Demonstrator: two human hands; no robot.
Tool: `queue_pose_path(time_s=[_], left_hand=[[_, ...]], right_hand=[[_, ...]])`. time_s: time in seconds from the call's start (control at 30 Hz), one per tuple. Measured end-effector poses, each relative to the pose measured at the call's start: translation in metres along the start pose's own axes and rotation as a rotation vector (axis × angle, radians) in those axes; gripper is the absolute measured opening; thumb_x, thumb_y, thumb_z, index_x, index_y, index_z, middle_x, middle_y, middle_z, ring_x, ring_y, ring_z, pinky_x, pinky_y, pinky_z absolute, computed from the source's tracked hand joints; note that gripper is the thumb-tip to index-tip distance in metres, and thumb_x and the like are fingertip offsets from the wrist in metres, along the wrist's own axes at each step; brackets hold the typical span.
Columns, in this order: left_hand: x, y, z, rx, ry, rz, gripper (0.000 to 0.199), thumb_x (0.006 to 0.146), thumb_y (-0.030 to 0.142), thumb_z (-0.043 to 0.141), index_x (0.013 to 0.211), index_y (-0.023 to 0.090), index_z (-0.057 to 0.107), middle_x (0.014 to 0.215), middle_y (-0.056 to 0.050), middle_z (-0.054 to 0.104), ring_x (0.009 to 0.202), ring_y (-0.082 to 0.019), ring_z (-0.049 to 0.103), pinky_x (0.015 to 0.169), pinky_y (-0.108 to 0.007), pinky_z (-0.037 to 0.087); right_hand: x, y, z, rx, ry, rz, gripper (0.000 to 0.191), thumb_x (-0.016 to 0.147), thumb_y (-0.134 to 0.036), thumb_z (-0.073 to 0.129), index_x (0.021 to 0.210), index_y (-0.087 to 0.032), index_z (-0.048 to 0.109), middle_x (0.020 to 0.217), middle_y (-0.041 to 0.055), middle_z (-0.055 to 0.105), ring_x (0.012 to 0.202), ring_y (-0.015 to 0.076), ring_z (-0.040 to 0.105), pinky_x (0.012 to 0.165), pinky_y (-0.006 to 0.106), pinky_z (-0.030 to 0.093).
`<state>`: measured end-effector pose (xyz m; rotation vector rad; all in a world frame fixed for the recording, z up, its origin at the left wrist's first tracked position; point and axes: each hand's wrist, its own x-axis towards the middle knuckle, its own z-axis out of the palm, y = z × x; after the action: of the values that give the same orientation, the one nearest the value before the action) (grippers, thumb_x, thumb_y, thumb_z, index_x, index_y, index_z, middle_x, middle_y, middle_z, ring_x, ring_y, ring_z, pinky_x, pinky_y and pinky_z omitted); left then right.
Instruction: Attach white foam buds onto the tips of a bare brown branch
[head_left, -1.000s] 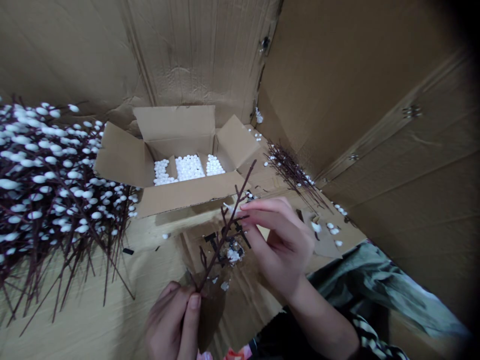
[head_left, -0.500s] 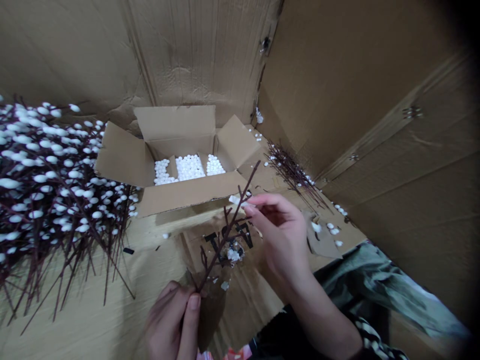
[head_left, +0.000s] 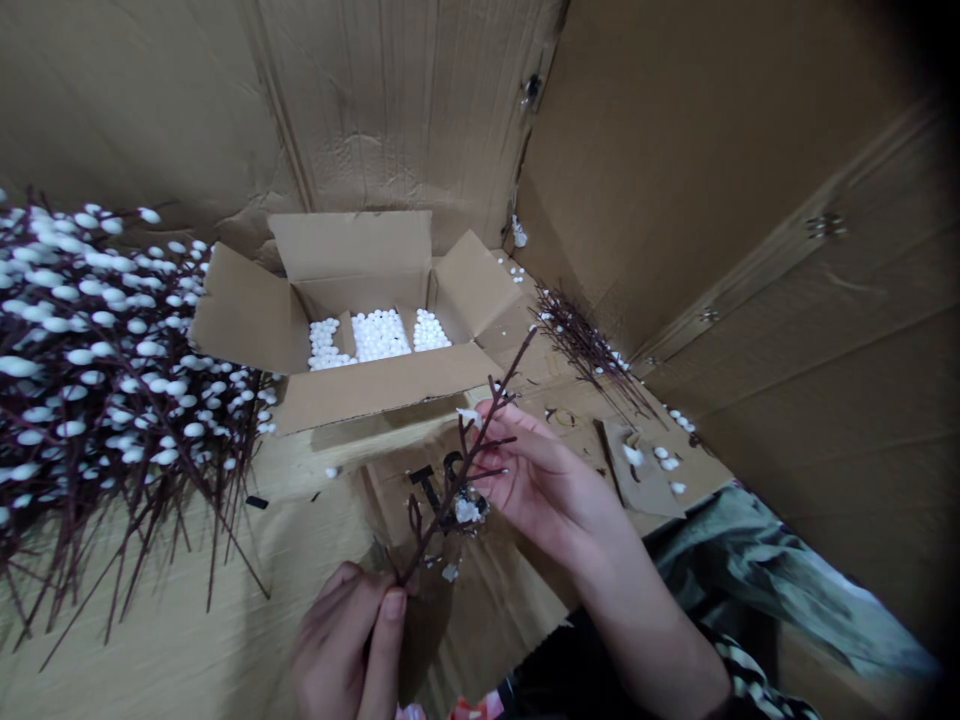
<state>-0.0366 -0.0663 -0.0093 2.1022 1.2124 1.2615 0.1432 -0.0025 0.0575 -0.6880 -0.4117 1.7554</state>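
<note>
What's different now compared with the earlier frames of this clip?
The brown twig has swung slightly, its upper tip moving right. The right hand has turned, its fingers now partly behind the twig; whether they touch it is unclear. No new grip or release is evident. Unchanged: the left hand pinching the twig's lower end, the open box and the white-tipped bundle.

On the flat brown cardboard sheet we see bold black print. We make out one character shaped like a T and, beside it, a rounded one, partly behind the brown branch. Our right hand blocks what lies beyond, so we cannot read the whole.
</note>
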Motion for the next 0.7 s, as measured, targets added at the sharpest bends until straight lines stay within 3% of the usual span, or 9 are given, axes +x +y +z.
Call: queue_pose_path(time_s=[0.13,0.43,0.7], left_hand=[[-0.001,0.0,0.0,0.017,0.021,-0.006,0.02,0.087,0.007,0.044,0.073,0.019,0.053,0.058,0.002,0.054,0.05,-0.011,0.049,0.051,-0.022,0.039],[-0.001,-0.002,-0.001,0.04,0.02,-0.001,0.016,0.085,0.007,0.047,0.077,0.018,0.055,0.059,0.003,0.054,0.05,-0.01,0.049,0.052,-0.022,0.04],[-0.002,-0.003,0.001,0.032,0.017,-0.007,0.015,0.086,0.008,0.048,0.082,0.018,0.058,0.061,0.002,0.057,0.052,-0.011,0.05,0.053,-0.022,0.04]], right_hand=[[-0.002,0.001,-0.002,-0.018,-0.005,-0.01,0.019,0.059,-0.012,0.079,0.073,-0.017,0.068,0.065,-0.0042,0.064,0.052,0.0038,0.054,0.05,0.013,0.045],[-0.003,0.002,-0.008,-0.19,0.055,-0.252,0.016,0.06,-0.017,0.08,0.071,-0.021,0.068,0.068,-0.0041,0.061,0.06,0.0071,0.053,0.057,0.018,0.045],[-0.005,0.002,-0.011,-0.208,0.064,-0.293,0.015,0.062,-0.016,0.078,0.073,-0.022,0.068,0.07,-0.0041,0.06,0.06,0.0073,0.053,0.058,0.018,0.045]])
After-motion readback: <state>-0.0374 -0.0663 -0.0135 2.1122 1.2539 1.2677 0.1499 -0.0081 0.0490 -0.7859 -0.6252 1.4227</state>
